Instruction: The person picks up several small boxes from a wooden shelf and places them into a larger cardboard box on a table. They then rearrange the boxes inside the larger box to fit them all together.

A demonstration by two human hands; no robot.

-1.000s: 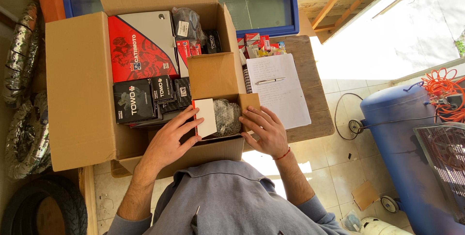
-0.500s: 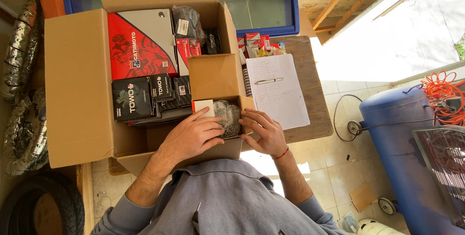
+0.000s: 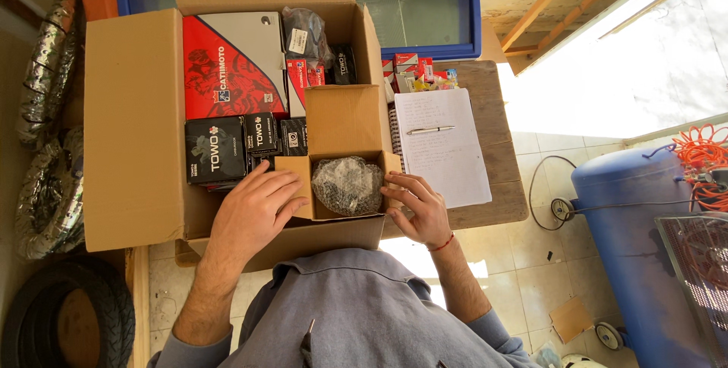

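Hands bracket a small open carton (image 3: 345,186) resting on the near edge of a big cardboard box (image 3: 136,133). The left hand (image 3: 254,209) lies flat with fingers spread against the carton's left flap and wall; the right hand (image 3: 417,205) presses its fingertips on the right flap, gripping nothing. Inside the carton sits a bundle in crinkled clear plastic (image 3: 347,184), dark and metallic-looking, probably dense and heavy for its size. The wrap looks slippery, so a hold under the carton's stiff walls seems safer than pinching the film. What the bundle actually is cannot be made out through the wrap.

Farther in, the big box holds black small boxes (image 3: 216,148), a red and grey flat box (image 3: 231,64) and another bagged part (image 3: 303,34); whatever lies beneath them is hidden. To the right, a spiral notebook (image 3: 444,148) with a pen (image 3: 430,130) lies on a wooden table (image 3: 493,95). A blue crate (image 3: 417,4) at the far side is cut off.
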